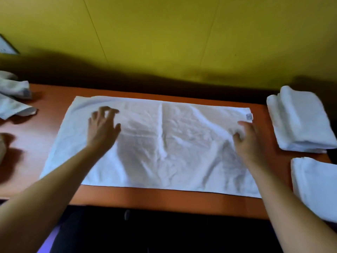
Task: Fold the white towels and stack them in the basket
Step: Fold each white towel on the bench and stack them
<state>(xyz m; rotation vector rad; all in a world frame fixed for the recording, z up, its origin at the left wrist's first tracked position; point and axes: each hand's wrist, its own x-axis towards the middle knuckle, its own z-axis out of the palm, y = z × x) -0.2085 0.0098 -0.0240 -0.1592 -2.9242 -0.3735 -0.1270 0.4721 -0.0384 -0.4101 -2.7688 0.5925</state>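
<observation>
Fingers of the left hand and the right hand lie loosely spread, holding nothing, on the white towel laid flat mid-frame across the bench, apparently smoothing it for folding.

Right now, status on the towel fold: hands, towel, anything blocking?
Left hand and right hand open, over spread towel. Towel flat on table, unfolded, creased. Two folded towels at right, unfolded pile at left. Basket not in view.
</observation>
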